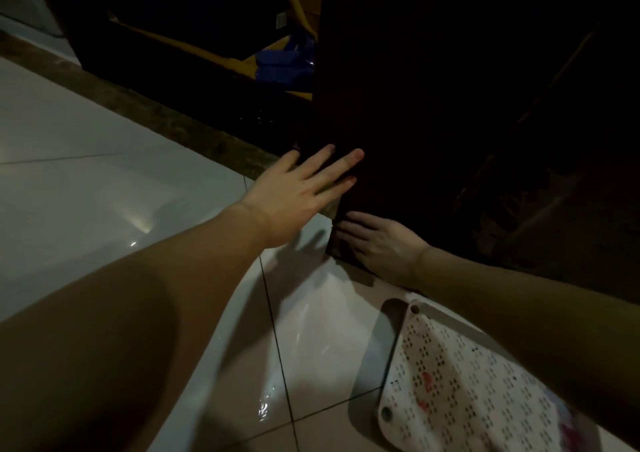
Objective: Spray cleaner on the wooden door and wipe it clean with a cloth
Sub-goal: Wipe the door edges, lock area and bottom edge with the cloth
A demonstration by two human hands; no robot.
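1. Bare forearms fill the near part of the view, both reaching out over a glossy white tiled floor (104, 160) with thin dark grout lines and bright reflections.
2. Left hand (294, 192): its grip is wide open, fingers straight and spread, fingertips laid flat against the narrow edge of the wooden door (433, 105), holding nothing.
3. Right hand (377, 243) sits lower, at the door's bottom corner just above the floor; fingers stretched flat, pressing something dark against the wood. That may be the cloth, but it is too dim to tell.
4. The door itself stands upright, ajar, very dark brown and smooth, with a faint panel line showing on its right face; it takes up the upper right of the view.
5. Under the right forearm, on the floor near the bottom edge of the view, lies a white plastic basket (450, 382), perforated with rows of small slots, corners rounded, something red and pale inside.
6. A rough brown stone threshold strip (156, 115) runs diagonally across the floor to the door's foot.
7. Beyond the gap, in the dark, blue slippers (287, 60) rest on a yellow surface (194, 48).
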